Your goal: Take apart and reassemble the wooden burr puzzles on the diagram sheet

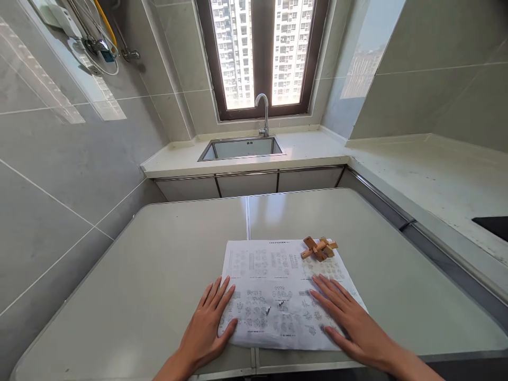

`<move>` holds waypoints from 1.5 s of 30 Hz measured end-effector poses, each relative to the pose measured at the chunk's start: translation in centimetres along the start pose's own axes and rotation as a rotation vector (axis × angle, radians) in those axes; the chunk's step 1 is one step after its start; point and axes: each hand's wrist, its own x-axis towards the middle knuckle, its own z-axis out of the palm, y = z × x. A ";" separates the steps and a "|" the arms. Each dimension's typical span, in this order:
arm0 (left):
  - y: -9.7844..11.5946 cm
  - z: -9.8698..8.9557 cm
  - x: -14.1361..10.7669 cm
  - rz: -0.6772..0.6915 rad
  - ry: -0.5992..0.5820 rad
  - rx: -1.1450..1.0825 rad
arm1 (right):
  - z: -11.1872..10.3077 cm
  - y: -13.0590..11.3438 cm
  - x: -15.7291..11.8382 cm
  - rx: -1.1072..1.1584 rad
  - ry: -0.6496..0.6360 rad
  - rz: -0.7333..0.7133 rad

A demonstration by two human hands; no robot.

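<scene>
A printed sheet (pixel 257 288) is laid on the counter (pixel 159 264), its left edge overlapped by the left hand (pixel 209 323) and its right side by the right hand (pixel 351 321). Both hands are flattened, palms down, with fingers straightened and slightly apart. Wooden pieces (pixel 319 248), crossed together, are set at the sheet's far right corner, beyond the right hand.

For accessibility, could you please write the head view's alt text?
A left hand and right hand lie palm-down at opposite sides of a printed sheet on a table; a wooden assembly lies at the sheet's far right corner. Beyond: a sink and window.
</scene>
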 end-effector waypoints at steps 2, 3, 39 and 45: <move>-0.1 0.2 0.1 -0.007 0.005 0.007 | 0.7 -0.4 0.2 -0.021 0.071 0.083; -0.2 0.3 0.1 -0.008 0.006 0.009 | 1.1 -0.5 0.2 -0.030 0.118 0.138; -1.7 2.5 1.9 -0.254 0.099 0.091 | 2.5 -0.9 0.0 0.483 0.699 0.665; -1.7 2.3 2.0 -0.251 0.085 0.076 | 2.4 -1.1 -0.5 0.573 0.704 0.698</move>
